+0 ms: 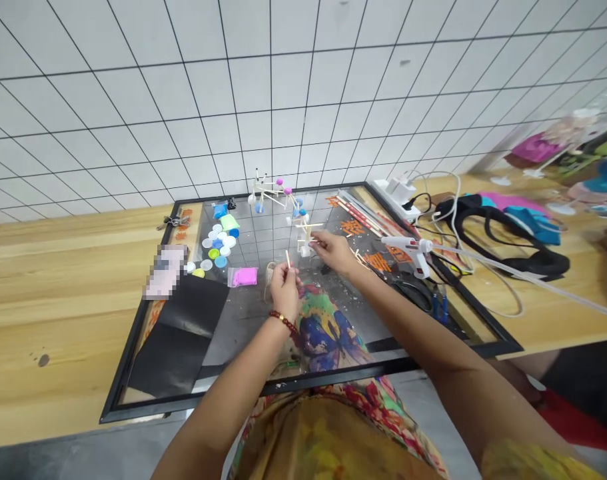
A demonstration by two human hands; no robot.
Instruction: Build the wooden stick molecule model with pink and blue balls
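My left hand (284, 288) is closed around a thin wooden stick (288, 259) that points up from my fingers. My right hand (333, 251) reaches forward and pinches a part of a small stick-and-ball model (304, 235) standing on the black-framed glass pane (193, 397). A second, larger stick model with white, blue and pink balls (269, 192) stands further back on the glass. A pink clay packet (243, 277) lies just left of my left hand.
Several coloured bottle caps (218, 250) and blue and green clay pieces (226, 219) lie at the back left of the glass. A black sheet (183, 333) covers its front left. A white glue gun (408, 250) with cable, loose sticks (358, 213), a power strip (399, 192) and black straps (508, 240) lie right.
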